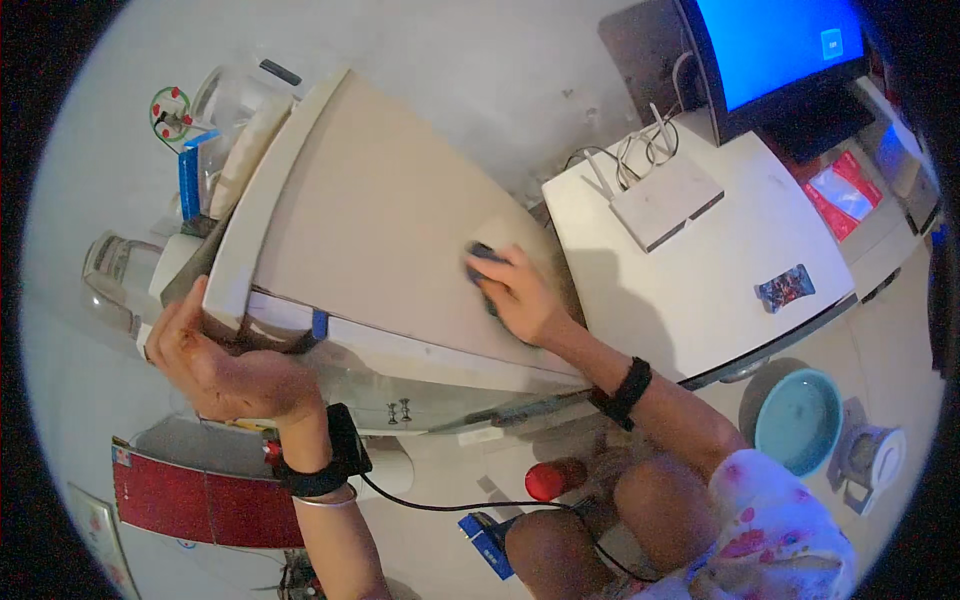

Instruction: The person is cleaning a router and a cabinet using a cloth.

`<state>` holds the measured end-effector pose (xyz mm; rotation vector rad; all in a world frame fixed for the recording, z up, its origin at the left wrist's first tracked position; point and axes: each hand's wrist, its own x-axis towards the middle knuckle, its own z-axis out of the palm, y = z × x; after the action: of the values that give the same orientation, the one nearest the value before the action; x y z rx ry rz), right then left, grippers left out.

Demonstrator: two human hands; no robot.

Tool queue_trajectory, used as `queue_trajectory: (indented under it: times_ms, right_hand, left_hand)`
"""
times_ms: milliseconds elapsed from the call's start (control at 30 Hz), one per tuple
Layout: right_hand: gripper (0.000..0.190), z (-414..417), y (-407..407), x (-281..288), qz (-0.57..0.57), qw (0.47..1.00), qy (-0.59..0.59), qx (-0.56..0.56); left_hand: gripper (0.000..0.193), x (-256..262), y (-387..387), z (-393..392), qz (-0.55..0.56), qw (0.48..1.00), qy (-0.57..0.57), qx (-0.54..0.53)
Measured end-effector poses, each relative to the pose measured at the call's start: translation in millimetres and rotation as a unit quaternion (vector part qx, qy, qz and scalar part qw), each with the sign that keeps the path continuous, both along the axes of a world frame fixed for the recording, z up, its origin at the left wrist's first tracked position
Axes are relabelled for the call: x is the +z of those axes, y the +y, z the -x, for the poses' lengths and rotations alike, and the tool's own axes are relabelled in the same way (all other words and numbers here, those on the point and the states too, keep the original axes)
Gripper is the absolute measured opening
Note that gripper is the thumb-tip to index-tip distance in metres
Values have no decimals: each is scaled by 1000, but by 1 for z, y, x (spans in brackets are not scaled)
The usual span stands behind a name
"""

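Observation:
A white cabinet (pixel 232 247) with a flat beige panel (pixel 360 202) stands before me, and a blue patch marks its near edge. My left hand (pixel 225 367) grips the cabinet's corner on the left, fingers curled around the edge. Toward the right part of the panel, my right hand (pixel 521 292) presses a small dark object (pixel 484 259) to the surface. That object is blurred and partly hidden by the fingers; it may be a cloth or a pad. Both wrists wear black bands, and a black cable runs from the left one.
A white router (pixel 667 199) and a small dark packet (pixel 785 289) lie on a white cabinet top (pixel 600 225) beside a lit monitor (pixel 780 52). Below are a teal basin (pixel 799 422), a red cylinder (pixel 546 480) and a blue box (pixel 487 544). Left stands a glass jar (pixel 120 274).

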<state>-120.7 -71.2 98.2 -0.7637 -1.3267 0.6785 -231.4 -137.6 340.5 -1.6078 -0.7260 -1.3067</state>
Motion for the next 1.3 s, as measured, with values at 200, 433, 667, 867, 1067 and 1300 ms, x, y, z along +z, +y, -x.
queue_trajectory:
  times_ms: [200,433,667,867,1067,1300]
  right_hand:
    - [31,-2,17,-11,18,1000,24,-4]
    - [17,6,2,-132,223,948,-215,-69]
    - [32,7,-2,54,-110,992,56,-14]
    - [32,-2,19,-115,162,982,-84,-46]
    - [34,-1,14,-88,170,978,-119,9]
    - [35,3,6,28,-37,997,70,-17]
  left_hand:
    - [41,-1,0,-3,9,1000,-2,-11]
    - [41,-7,3,-4,22,998,-29,-59]
    - [47,-2,-1,-5,9,1000,-29,-6]
    - [49,-9,5,-10,-3,999,-33,-35]
    - [48,-4,1,0,15,1000,-5,-1]
    - [51,-4,0,-10,11,998,-61,16]
